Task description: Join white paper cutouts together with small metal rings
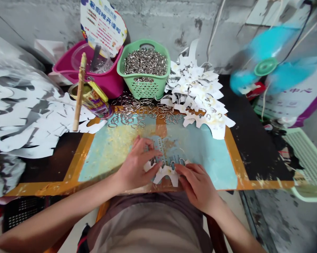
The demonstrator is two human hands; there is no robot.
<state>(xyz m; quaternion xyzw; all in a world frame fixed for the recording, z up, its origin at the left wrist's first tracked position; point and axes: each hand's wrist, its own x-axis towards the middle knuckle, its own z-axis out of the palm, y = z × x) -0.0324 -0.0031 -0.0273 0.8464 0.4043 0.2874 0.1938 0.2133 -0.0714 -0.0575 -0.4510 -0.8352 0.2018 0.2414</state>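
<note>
My left hand (137, 163) lies over a white cut-out paper shape (166, 173) on the light-blue work mat (208, 154), its fingers curled down onto the paper and a small metal ring. My right hand (198, 184) presses the same paper from the right, fingers bent, fingertips by the rings set along the paper's top edge. A perforated blue template (171, 149) sits just beyond the paper. Loose metal rings (137, 114) are scattered at the mat's far edge.
A green basket (145, 75) full of rings stands at the back, a pink tub (105, 75) to its left, a can with a stick (91, 98) beside it. Finished paper shapes (200, 98) pile at back right, more white sheets (21, 112) at left. A spinning fan (266, 66) is at right.
</note>
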